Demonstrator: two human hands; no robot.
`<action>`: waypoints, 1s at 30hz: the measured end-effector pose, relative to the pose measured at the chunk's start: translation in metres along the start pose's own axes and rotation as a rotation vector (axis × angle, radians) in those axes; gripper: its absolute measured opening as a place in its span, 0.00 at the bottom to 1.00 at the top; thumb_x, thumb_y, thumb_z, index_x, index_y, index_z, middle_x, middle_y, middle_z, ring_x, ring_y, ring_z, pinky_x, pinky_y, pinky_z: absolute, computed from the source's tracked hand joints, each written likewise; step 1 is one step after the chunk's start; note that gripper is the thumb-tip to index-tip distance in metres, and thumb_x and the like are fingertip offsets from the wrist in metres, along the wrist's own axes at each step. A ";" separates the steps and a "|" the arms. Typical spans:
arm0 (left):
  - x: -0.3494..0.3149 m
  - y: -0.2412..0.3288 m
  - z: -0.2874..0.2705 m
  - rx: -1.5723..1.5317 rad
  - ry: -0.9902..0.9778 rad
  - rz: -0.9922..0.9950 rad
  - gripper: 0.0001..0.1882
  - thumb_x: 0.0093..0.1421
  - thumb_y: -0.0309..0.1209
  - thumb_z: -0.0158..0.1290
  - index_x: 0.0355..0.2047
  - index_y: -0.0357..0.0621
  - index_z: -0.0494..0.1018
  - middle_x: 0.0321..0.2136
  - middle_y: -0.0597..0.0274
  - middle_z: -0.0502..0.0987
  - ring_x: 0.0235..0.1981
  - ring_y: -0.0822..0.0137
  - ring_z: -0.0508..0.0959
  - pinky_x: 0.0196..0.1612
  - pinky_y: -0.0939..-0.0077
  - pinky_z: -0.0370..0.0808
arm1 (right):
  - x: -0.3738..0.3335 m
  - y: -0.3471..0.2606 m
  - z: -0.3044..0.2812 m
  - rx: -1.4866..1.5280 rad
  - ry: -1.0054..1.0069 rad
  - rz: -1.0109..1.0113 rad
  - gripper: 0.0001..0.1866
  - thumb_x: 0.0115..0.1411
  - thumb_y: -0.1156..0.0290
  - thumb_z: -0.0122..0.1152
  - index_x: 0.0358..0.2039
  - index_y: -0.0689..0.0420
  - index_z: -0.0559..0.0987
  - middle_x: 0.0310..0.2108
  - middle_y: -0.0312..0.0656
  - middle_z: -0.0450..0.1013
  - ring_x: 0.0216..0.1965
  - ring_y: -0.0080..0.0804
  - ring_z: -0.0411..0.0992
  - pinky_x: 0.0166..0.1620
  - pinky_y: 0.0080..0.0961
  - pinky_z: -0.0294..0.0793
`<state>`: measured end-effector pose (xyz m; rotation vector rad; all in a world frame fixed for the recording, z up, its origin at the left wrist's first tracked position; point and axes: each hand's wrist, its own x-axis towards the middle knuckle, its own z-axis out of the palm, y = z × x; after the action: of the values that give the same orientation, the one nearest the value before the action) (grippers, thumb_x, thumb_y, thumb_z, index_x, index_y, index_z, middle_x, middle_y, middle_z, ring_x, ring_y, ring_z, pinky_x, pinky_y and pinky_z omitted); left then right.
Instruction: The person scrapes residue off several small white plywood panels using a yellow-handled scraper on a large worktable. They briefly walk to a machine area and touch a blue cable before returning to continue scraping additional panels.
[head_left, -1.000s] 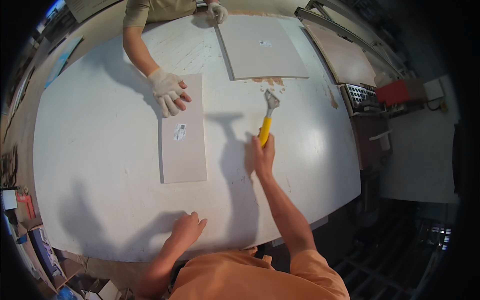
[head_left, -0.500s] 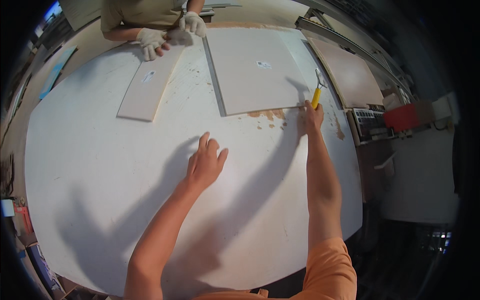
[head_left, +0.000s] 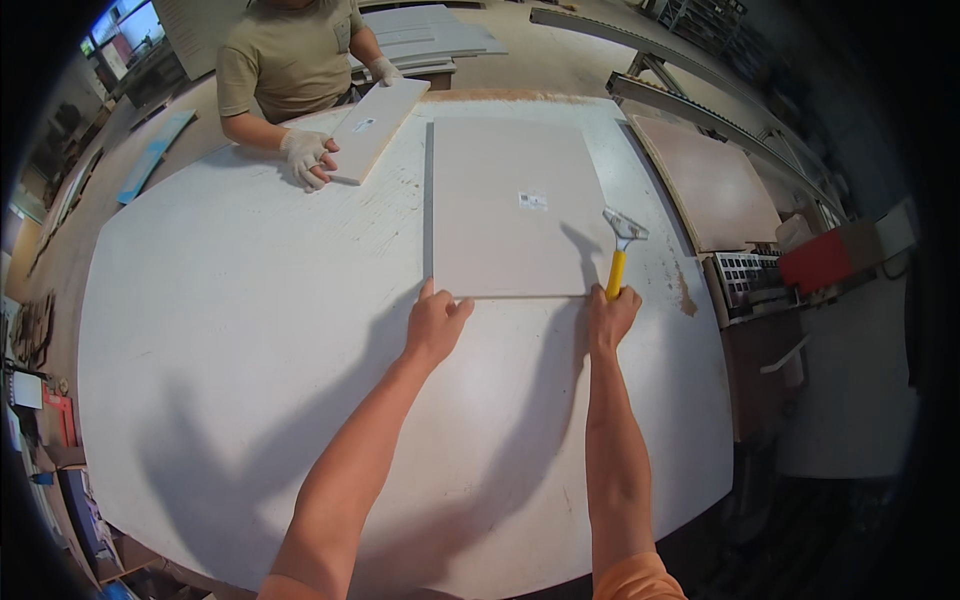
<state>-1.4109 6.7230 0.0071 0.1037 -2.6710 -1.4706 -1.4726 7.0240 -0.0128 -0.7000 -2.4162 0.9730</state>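
Observation:
A large pale rectangular board (head_left: 510,240) with a small white label lies flat before me. My left hand (head_left: 437,325) is at its near left corner, the index finger along the side and the thumb at the front edge, gripping it. In my right hand (head_left: 613,315) is a scraper (head_left: 617,268) with a yellow handle and a wide metal head pointing away from me. That same hand touches the board's near right corner, and the scraper's head stands over the right edge.
The boards rest on a big white worktable (head_left: 250,350) with brown scuffs. Across it, a co-worker in gloves (head_left: 305,155) holds a narrow labelled board (head_left: 375,125). At right are another board (head_left: 705,185), a metal rail (head_left: 690,105) and a red object (head_left: 815,262).
The large board has come nearer to me. My left hand has reached its corner, and my right hand has shifted left with the scraper. The co-worker has lifted the narrow board.

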 end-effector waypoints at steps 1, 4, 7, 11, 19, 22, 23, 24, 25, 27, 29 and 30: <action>-0.016 -0.001 -0.004 0.008 -0.030 -0.011 0.24 0.64 0.37 0.61 0.19 0.33 0.66 0.42 0.32 0.74 0.41 0.44 0.78 0.48 0.57 0.74 | -0.018 0.005 -0.011 0.015 0.014 -0.019 0.23 0.57 0.62 0.69 0.43 0.68 0.75 0.53 0.57 0.67 0.52 0.58 0.70 0.57 0.42 0.69; -0.081 -0.001 -0.010 -0.012 0.004 0.017 0.22 0.63 0.36 0.62 0.20 0.35 0.66 0.44 0.26 0.75 0.46 0.41 0.78 0.50 0.54 0.73 | -0.073 0.027 -0.054 0.035 -0.013 -0.022 0.22 0.58 0.63 0.68 0.42 0.68 0.74 0.57 0.58 0.65 0.56 0.57 0.68 0.59 0.41 0.68; -0.168 0.003 -0.020 0.030 -0.027 0.041 0.20 0.62 0.35 0.63 0.23 0.36 0.67 0.42 0.28 0.76 0.47 0.42 0.78 0.49 0.54 0.73 | -0.139 0.062 -0.114 0.015 -0.071 0.004 0.19 0.59 0.66 0.68 0.41 0.68 0.73 0.61 0.59 0.63 0.60 0.57 0.67 0.60 0.41 0.67; -0.265 0.023 -0.036 0.068 -0.128 -0.007 0.19 0.62 0.36 0.64 0.25 0.37 0.68 0.36 0.37 0.79 0.41 0.46 0.81 0.43 0.56 0.76 | -0.218 0.103 -0.196 -0.020 -0.098 0.046 0.16 0.59 0.68 0.67 0.39 0.67 0.73 0.61 0.59 0.63 0.59 0.56 0.68 0.59 0.40 0.68; -0.354 0.022 -0.028 0.057 -0.243 -0.240 0.19 0.61 0.38 0.65 0.32 0.34 0.71 0.24 0.48 0.80 0.26 0.55 0.83 0.30 0.63 0.77 | -0.300 0.144 -0.310 -0.081 -0.085 -0.015 0.13 0.61 0.74 0.68 0.39 0.67 0.74 0.60 0.55 0.66 0.48 0.47 0.73 0.49 0.36 0.73; -0.342 0.003 -0.024 0.002 -0.422 -0.356 0.20 0.61 0.39 0.66 0.32 0.34 0.71 0.22 0.52 0.80 0.23 0.63 0.83 0.27 0.69 0.78 | -0.335 0.128 -0.337 -0.083 -0.290 0.040 0.14 0.61 0.74 0.69 0.44 0.66 0.76 0.45 0.50 0.75 0.37 0.43 0.74 0.43 0.35 0.75; -0.336 -0.002 -0.026 -0.058 -0.452 -0.377 0.19 0.61 0.38 0.66 0.31 0.35 0.72 0.20 0.56 0.80 0.20 0.69 0.82 0.25 0.73 0.77 | -0.347 0.120 -0.345 -0.035 -0.401 0.109 0.15 0.61 0.74 0.69 0.45 0.65 0.76 0.41 0.49 0.76 0.35 0.42 0.74 0.42 0.36 0.75; -0.330 -0.006 -0.028 -0.073 -0.462 -0.357 0.17 0.63 0.37 0.64 0.30 0.35 0.72 0.20 0.56 0.80 0.21 0.70 0.82 0.25 0.74 0.77 | -0.361 0.111 -0.350 -0.016 -0.446 0.021 0.18 0.61 0.74 0.69 0.51 0.63 0.77 0.33 0.49 0.77 0.33 0.44 0.76 0.41 0.37 0.76; -0.327 -0.009 -0.030 -0.096 -0.450 -0.309 0.17 0.63 0.36 0.63 0.30 0.35 0.72 0.19 0.55 0.79 0.20 0.71 0.81 0.25 0.74 0.77 | -0.375 0.102 -0.359 -0.007 -0.514 -0.056 0.19 0.61 0.74 0.68 0.53 0.63 0.77 0.35 0.50 0.77 0.34 0.46 0.77 0.41 0.37 0.76; -0.318 -0.010 -0.035 -0.147 -0.485 -0.354 0.15 0.64 0.35 0.62 0.30 0.35 0.72 0.19 0.56 0.80 0.20 0.71 0.81 0.26 0.75 0.77 | -0.393 0.083 -0.369 0.058 -0.641 -0.246 0.21 0.61 0.76 0.67 0.56 0.61 0.77 0.37 0.51 0.77 0.36 0.49 0.78 0.42 0.36 0.77; -0.315 -0.009 -0.039 -0.196 -0.487 -0.341 0.14 0.65 0.34 0.61 0.30 0.35 0.72 0.18 0.57 0.80 0.21 0.70 0.80 0.26 0.75 0.77 | -0.409 0.067 -0.382 0.015 -0.796 -0.253 0.23 0.62 0.76 0.65 0.58 0.58 0.77 0.40 0.51 0.77 0.38 0.51 0.78 0.41 0.37 0.78; -0.314 -0.007 -0.039 -0.188 -0.488 -0.349 0.13 0.66 0.33 0.60 0.31 0.35 0.72 0.19 0.57 0.80 0.21 0.70 0.80 0.27 0.75 0.77 | -0.411 0.062 -0.384 -0.002 -0.869 -0.262 0.24 0.62 0.76 0.64 0.59 0.56 0.77 0.41 0.51 0.77 0.38 0.52 0.79 0.41 0.37 0.78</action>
<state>-1.0941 6.7187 0.0070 0.2345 -2.9746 -2.0833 -0.9197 7.0101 0.1092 0.1048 -3.1106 1.3459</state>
